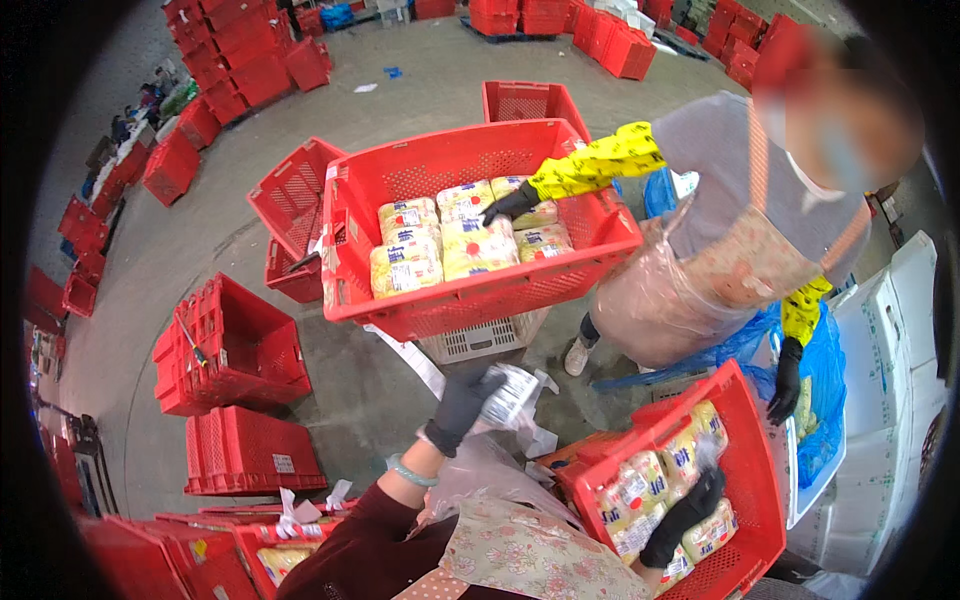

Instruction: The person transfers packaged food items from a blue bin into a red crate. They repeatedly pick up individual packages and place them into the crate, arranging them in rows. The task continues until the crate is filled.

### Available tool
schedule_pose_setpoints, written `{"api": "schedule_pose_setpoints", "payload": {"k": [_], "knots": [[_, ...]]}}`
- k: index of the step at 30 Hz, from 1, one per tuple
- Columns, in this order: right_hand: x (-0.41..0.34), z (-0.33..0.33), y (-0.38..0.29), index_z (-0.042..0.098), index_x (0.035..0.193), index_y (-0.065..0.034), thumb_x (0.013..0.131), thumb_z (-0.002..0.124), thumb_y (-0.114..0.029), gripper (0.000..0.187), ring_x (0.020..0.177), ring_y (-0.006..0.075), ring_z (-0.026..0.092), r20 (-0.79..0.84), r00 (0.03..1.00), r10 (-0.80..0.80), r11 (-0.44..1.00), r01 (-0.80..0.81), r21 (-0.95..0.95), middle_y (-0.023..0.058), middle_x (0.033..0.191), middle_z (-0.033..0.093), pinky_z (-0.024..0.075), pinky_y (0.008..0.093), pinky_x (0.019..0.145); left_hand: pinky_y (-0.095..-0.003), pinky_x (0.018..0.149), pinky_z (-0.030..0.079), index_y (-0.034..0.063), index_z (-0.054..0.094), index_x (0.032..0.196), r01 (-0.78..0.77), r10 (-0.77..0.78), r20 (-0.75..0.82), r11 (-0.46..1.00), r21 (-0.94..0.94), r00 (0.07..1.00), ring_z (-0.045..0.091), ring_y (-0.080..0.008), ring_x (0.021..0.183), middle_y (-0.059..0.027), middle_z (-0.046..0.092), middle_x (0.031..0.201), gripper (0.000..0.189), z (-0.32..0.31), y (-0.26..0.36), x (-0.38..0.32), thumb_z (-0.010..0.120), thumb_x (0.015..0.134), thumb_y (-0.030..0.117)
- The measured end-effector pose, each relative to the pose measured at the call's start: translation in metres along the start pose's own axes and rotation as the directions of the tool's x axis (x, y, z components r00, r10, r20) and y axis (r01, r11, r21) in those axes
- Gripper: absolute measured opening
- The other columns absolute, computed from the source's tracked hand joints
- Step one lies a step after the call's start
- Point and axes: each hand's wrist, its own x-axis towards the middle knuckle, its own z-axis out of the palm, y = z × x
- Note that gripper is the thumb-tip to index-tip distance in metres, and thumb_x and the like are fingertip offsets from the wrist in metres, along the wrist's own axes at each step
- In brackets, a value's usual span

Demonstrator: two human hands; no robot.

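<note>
My left hand point(461, 409), in a black glove, grips a strip of printed white labels point(511, 394) that trails down in loose pieces. My right hand point(686, 514), also gloved in black, is over a tilted red plastic crate point(757, 495) at my right. Wrapped packs of pale yellow vegetables point(634, 484) fill much of that crate. A blurred, pale translucent piece point(706, 450) shows at the right fingertips; whether they hold it is unclear. Ahead, a larger red crate point(480, 311) holds several similar packs point(480, 247), and a co-worker's gloved hand point(512, 204) touches one.
The co-worker point(712, 255) stands at the right, other hand point(785, 382) beside a blue-lined white foam box point(821, 450). A pale slatted crate point(480, 341) is under the large crate. Red crates point(232, 345) stand at left; others point(165, 555) are close at lower left.
</note>
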Motion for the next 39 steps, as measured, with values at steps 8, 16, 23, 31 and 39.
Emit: {"api": "schedule_pose_setpoints", "payload": {"k": [8,16,23,31,39], "knots": [[0.033,0.230,-0.217,0.059,0.089,0.0008,0.079,0.061,-0.006,0.012,0.079,0.0243,0.056,0.622,0.681,-0.386,0.922,0.281,0.265,0.0124,0.083,0.058,0.0437,0.0320,0.071,-0.0234,0.052,0.039,-0.0031,0.063,0.076,-0.065,0.076,-0.541,0.997,0.039,0.838,0.048,-0.0054,0.057,-0.0024,0.058,0.063,0.007,-0.156,0.001,0.097,0.068,0.076,0.002],[0.059,0.423,-0.272,0.059,0.080,-0.0051,0.077,0.066,-0.029,0.025,0.072,0.0295,0.058,0.945,-0.006,-0.328,0.631,0.743,0.224,0.0110,0.076,0.060,0.0449,0.0392,0.066,-0.0268,0.048,0.032,-0.0017,0.056,0.067,0.034,0.022,-0.453,0.993,0.115,0.891,0.039,-0.0075,0.051,-0.0049,0.047,0.055,0.016,-0.195,-0.004,0.136,0.070,0.074,0.003],[0.045,0.505,-0.257,0.062,0.083,-0.0095,0.071,0.065,-0.039,0.031,0.076,0.0272,0.059,0.834,-0.442,-0.328,0.284,0.796,0.534,0.0096,0.079,0.060,0.0433,0.0391,0.070,-0.0357,0.047,0.033,0.0042,0.048,0.064,-0.168,0.308,-0.333,0.906,0.389,0.891,0.044,-0.0271,0.049,-0.0094,0.047,0.056,0.026,-0.202,0.000,0.130,0.073,0.064,-0.002],[0.035,0.527,-0.257,0.037,0.130,-0.0001,0.051,0.077,-0.049,0.101,0.099,0.0263,0.052,0.955,-0.130,-0.268,0.219,0.957,0.192,0.0174,0.120,0.049,0.0414,0.0370,0.077,-0.0359,0.048,0.034,0.0038,0.062,0.079,-0.229,0.318,-0.185,0.894,0.386,0.930,0.047,-0.0247,0.049,-0.0075,0.052,0.058,0.016,-0.209,0.001,0.134,0.071,0.066,0.001],[0.053,0.564,-0.233,0.026,0.138,-0.0038,0.047,0.082,-0.049,0.115,0.119,0.0370,0.040,0.947,-0.304,-0.108,0.572,0.760,0.309,0.0231,0.132,0.039,0.0347,0.0418,0.098,-0.0351,0.048,0.035,0.0028,0.064,0.084,-0.266,0.340,-0.092,0.855,0.446,0.936,0.048,-0.0243,0.049,-0.0072,0.052,0.059,0.018,-0.211,0.002,0.139,0.069,0.066,0.004]]}}
